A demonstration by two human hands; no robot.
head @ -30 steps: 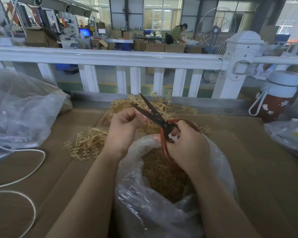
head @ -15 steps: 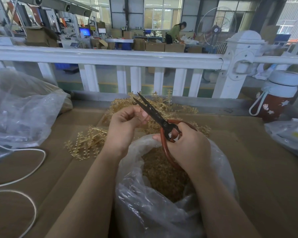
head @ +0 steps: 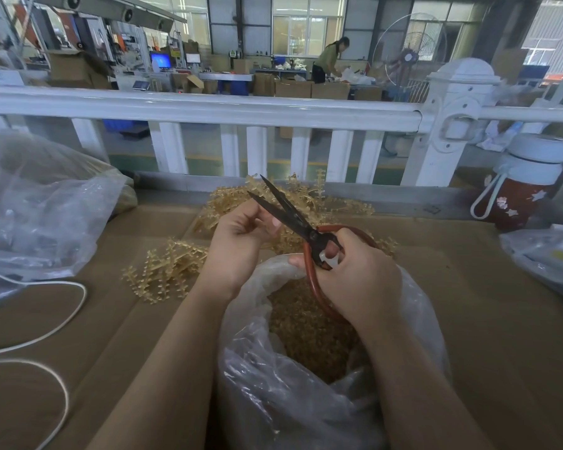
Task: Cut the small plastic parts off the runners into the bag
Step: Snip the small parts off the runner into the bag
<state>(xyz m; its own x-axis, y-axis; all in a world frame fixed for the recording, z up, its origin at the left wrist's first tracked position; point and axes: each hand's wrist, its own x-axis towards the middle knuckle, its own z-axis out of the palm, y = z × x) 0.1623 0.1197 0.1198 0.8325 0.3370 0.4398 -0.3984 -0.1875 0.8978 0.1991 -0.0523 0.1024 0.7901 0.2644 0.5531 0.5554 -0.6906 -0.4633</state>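
Bag (head: 306, 401) is kept nearest, directly below both hands, mouth pulled open: anything snipped should drop straight in, no carrying needed. It is already well filled with small amber cut parts (head: 309, 332).

Right hand (head: 358, 280) is held over the bag mouth, fingers curled through the red loop handles of the scissors (head: 293, 219). Blades are spread in a narrow V, tips pointed up and away from the body. Judged as set for the next snip, not mid-cut.

Left hand (head: 238, 235) sits just left of the blades, at the same height, fingers curled in, thumb and fingertips drawn together at the blade side. A runner is presumably pinched and fed toward the V, but the piece itself cannot be made out between the fingers, so the contents of that pinch cannot be told.

Stock is staged within reach on the cardboard-covered table (head: 468, 303): a small heap of amber runners (head: 163, 271) lies just left of the left wrist, and a larger pile (head: 293, 196) lies behind the hands, against the table's far edge. Short reach for the feeding hand is the likely reason.

Further off: a clear plastic bag (head: 39, 203) and a white cable (head: 56, 306) at far left, a red bottle with a white lid (head: 520, 186) at far right, another plastic bag (head: 546, 254) beside it. A white railing (head: 208, 108) closes the bench off from the workshop floor.
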